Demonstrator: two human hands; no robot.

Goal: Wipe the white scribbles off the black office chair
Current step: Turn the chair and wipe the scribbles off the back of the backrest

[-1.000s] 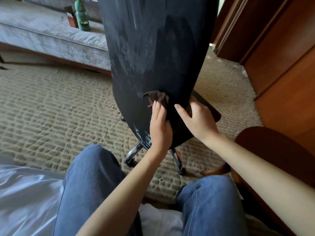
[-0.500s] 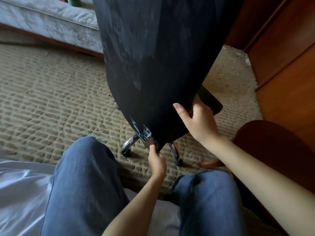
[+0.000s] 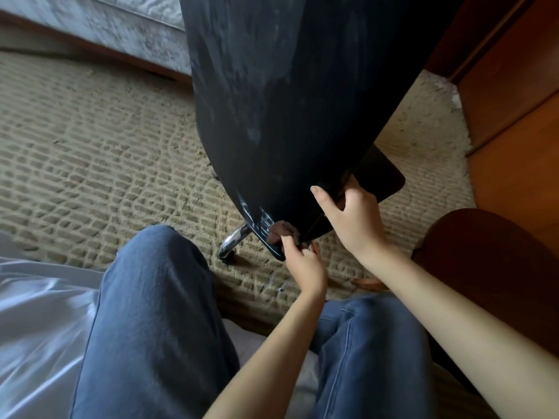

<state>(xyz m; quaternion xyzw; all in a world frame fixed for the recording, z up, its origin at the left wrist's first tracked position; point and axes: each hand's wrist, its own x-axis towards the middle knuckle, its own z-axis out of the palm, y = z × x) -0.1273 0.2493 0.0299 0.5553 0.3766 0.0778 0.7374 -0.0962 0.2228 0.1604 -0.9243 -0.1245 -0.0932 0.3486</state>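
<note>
The black office chair [image 3: 290,95] stands right in front of me, its backrest filling the upper middle of the view. Pale smears cover the back, and sharper white scribbles [image 3: 257,219] show at its bottom left edge. My left hand [image 3: 302,264] pinches a small dark brown cloth [image 3: 279,232] against the lowest edge of the backrest, just right of the scribbles. My right hand [image 3: 351,216] grips the backrest's lower right edge, thumb on the rear face and fingers curled behind it.
A chrome chair leg [image 3: 233,241] reaches down to the beige woven carpet [image 3: 90,164]. A grey sofa [image 3: 115,25] lies at the upper left, wooden furniture [image 3: 514,116] at the right, a dark round wooden piece [image 3: 490,267] by my right arm. My jeans-clad knees [image 3: 157,297] sit below.
My left hand slid with the cloth from mid-backrest down to the bottom edge and now sits by the scribbles. My right hand kept its grip. The view has tilted down and closer.
</note>
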